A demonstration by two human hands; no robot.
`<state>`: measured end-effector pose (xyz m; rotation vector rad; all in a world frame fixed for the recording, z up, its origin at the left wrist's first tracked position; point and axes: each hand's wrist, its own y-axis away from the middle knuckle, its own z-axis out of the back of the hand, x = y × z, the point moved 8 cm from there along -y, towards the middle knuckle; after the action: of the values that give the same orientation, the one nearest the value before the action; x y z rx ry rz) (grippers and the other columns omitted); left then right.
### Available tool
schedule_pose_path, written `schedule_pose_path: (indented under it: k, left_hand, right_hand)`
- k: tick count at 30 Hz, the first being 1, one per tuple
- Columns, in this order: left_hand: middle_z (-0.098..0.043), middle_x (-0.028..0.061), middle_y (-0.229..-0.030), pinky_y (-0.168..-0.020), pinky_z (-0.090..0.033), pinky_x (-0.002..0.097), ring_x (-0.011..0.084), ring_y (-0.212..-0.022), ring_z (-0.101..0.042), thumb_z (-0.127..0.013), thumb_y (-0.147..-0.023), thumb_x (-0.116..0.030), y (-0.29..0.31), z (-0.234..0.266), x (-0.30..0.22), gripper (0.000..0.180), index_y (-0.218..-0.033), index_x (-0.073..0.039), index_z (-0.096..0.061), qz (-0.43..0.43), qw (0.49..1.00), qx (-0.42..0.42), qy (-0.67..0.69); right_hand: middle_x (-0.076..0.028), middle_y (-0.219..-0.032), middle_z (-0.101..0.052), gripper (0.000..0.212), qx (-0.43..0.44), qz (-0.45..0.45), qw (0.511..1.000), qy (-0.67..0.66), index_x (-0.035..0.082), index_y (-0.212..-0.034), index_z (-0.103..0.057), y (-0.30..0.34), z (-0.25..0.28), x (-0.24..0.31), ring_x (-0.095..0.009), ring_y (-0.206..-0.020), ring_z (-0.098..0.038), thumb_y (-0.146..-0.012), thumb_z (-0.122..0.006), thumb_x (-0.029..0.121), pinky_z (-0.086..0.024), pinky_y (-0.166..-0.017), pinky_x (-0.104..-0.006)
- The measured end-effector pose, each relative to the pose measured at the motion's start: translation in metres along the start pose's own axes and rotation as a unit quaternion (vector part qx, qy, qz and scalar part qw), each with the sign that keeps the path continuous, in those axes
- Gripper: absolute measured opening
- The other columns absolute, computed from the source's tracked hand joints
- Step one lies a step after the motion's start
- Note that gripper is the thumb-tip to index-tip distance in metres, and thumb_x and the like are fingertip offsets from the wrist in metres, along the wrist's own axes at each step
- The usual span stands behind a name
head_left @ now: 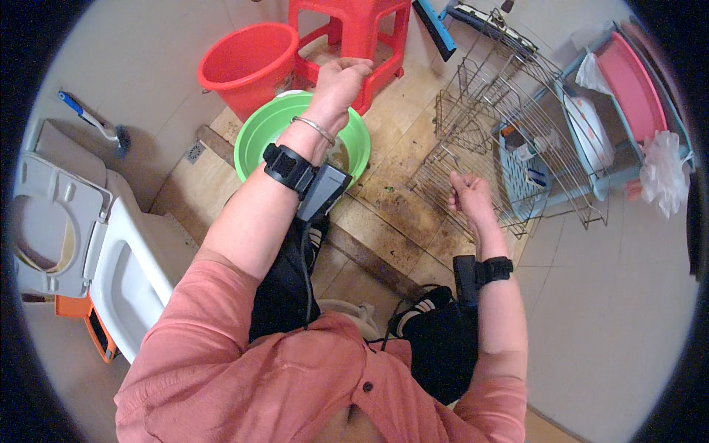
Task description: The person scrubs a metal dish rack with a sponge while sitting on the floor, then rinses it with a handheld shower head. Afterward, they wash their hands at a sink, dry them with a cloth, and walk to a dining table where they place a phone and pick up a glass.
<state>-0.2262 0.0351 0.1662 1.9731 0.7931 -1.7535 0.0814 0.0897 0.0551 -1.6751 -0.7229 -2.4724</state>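
My left hand (341, 87), a bangle at its wrist, is over the far rim of a green basin (255, 122), in front of the red stool. Its fingers are bent together; whatever they hold, if anything, cannot be made out. Water and something brownish show in the basin, partly covered by my forearm. To the right, my right hand (473, 198) has its fingers curled at the near left part of a metal wire rack (546, 140), apparently gripping its wires. The rack has several tiers and stands tilted over the tiled floor.
A red bucket (247, 63) and a red plastic stool (353, 15) stand at the back. A blue squeegee (436, 29) leans nearby. Right of the rack are a light-blue shelf (576, 129) and pink basin (631, 85). At left are a toilet (81, 214) and white sink (133, 284). Dirt marks the floor (391, 214).
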Motion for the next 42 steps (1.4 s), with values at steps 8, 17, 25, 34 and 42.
schedule_pose_path:
  k: [8, 17, 25, 34, 42]
  left_hand:
    - [-0.063, 0.0090, -0.088, -0.075, -0.044, 0.0290, 0.0155, -0.082, -0.056, -0.062, -0.080, -0.016, 0.037, 0.018, 0.015, 0.023, -0.091, 0.004, -0.062, 0.016, 0.994, 0.026, -0.105]
    - [-0.064, 0.0101, -0.091, -0.077, -0.044, 0.0290, 0.0157, -0.084, -0.055, -0.063, -0.081, -0.021, 0.078, 0.026, -0.003, 0.029, -0.096, 0.004, -0.062, 0.019, 0.978, 0.076, -0.194]
    - [-0.062, 0.0092, -0.091, -0.079, -0.042, 0.0290, 0.0159, -0.084, -0.055, -0.062, -0.082, -0.022, 0.070, 0.050, 0.038, 0.030, -0.097, 0.003, -0.062, 0.089, 0.990, 0.023, -0.110]
    - [-0.063, 0.0018, -0.098, -0.088, -0.035, 0.0267, 0.0116, -0.096, -0.053, -0.053, -0.090, -0.025, 0.021, 0.116, 0.042, 0.022, -0.094, -0.006, -0.064, 0.143, 0.982, -0.101, -0.072]
    - [-0.064, 0.0010, -0.078, -0.079, -0.041, 0.0246, 0.0082, -0.078, -0.053, -0.054, -0.092, -0.019, 0.008, 0.120, 0.088, 0.021, -0.087, 0.000, -0.063, 0.197, 0.967, -0.154, -0.041]
  right_hand:
    - [-0.011, -0.083, -0.063, 0.042, 0.090, 0.039, 0.995, -0.030, -0.002, -0.100, -0.057, 0.013, -0.035, 0.027, -0.016, -0.057, -0.063, -0.092, -0.049, 0.038, -0.047, -0.043, -0.0239]
    - [-0.009, -0.082, -0.063, 0.037, 0.082, 0.064, 0.994, -0.042, -0.003, -0.101, -0.056, 0.053, -0.016, 0.032, -0.015, -0.054, -0.062, -0.092, -0.050, 0.032, -0.046, -0.043, -0.0225]
    - [-0.006, -0.079, -0.060, 0.030, 0.055, 0.006, 0.987, -0.151, 0.002, -0.098, -0.058, 0.057, -0.017, 0.022, -0.015, -0.063, -0.060, -0.092, -0.051, 0.030, -0.049, -0.054, -0.0253]
    - [-0.003, -0.068, -0.055, 0.024, 0.045, -0.142, 0.983, -0.108, 0.002, -0.087, -0.059, 0.024, -0.037, -0.045, -0.013, -0.056, -0.052, -0.092, -0.052, 0.025, -0.046, -0.051, -0.0256]
    - [0.000, -0.064, -0.049, 0.024, 0.082, -0.134, 0.986, -0.053, 0.002, -0.088, -0.060, -0.017, -0.066, -0.062, -0.008, -0.051, -0.046, -0.092, -0.052, 0.023, -0.044, -0.047, -0.0231]
